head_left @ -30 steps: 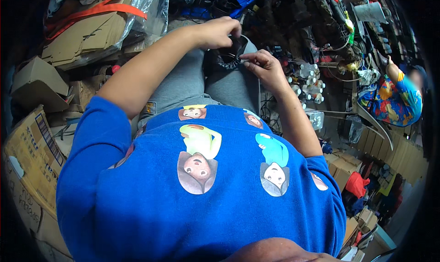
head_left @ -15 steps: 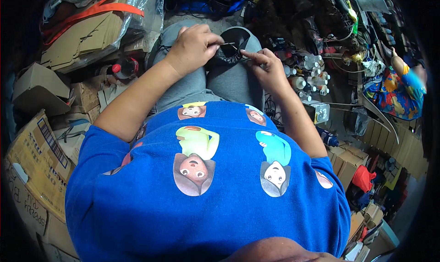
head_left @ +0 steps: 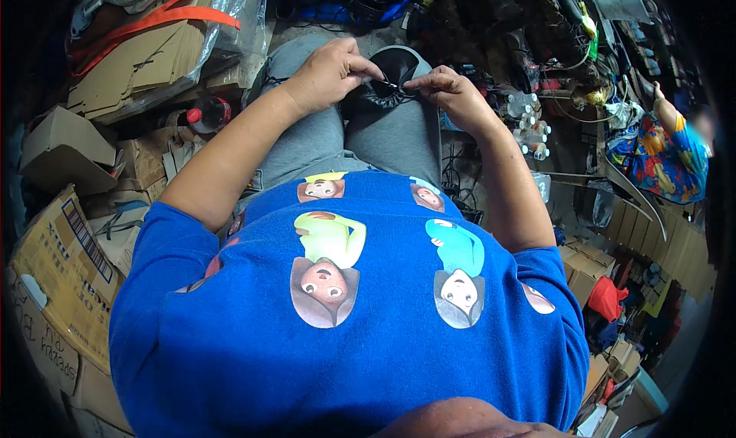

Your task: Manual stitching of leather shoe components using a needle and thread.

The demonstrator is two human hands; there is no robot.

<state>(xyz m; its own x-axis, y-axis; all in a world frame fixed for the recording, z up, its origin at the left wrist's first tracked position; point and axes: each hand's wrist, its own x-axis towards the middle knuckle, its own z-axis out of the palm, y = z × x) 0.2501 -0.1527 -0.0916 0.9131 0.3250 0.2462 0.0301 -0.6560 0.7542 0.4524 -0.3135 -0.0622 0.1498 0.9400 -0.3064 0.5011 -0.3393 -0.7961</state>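
Observation:
Between my knees sits a round black piece [head_left: 395, 60] with a pale grey rim and a gathered, puckered near edge; its exact kind is unclear. My left hand [head_left: 328, 75] is closed in a pinch at its left side, holding a thin, shiny, needle-like tool [head_left: 389, 83] whose tip is over the gathered edge. From the right, my right hand [head_left: 454, 99] pinches the rim of the same black piece, its index finger and thumb close together. Under both hands are my grey-trousered legs [head_left: 310, 139].
Stacked flat cardboard [head_left: 126, 74] with an orange strap lies at the left, near a red-capped bottle [head_left: 208, 116] and an open carton [head_left: 69, 150]. Several small clear bottles [head_left: 529, 123] stand at the right. Farther right another person in colourful clothes [head_left: 667, 158] sits.
My left hand has moved slightly right and down, bringing the needle-like tool to the gathered edge. My right forearm has shifted outward a little while its fingers stay on the rim.

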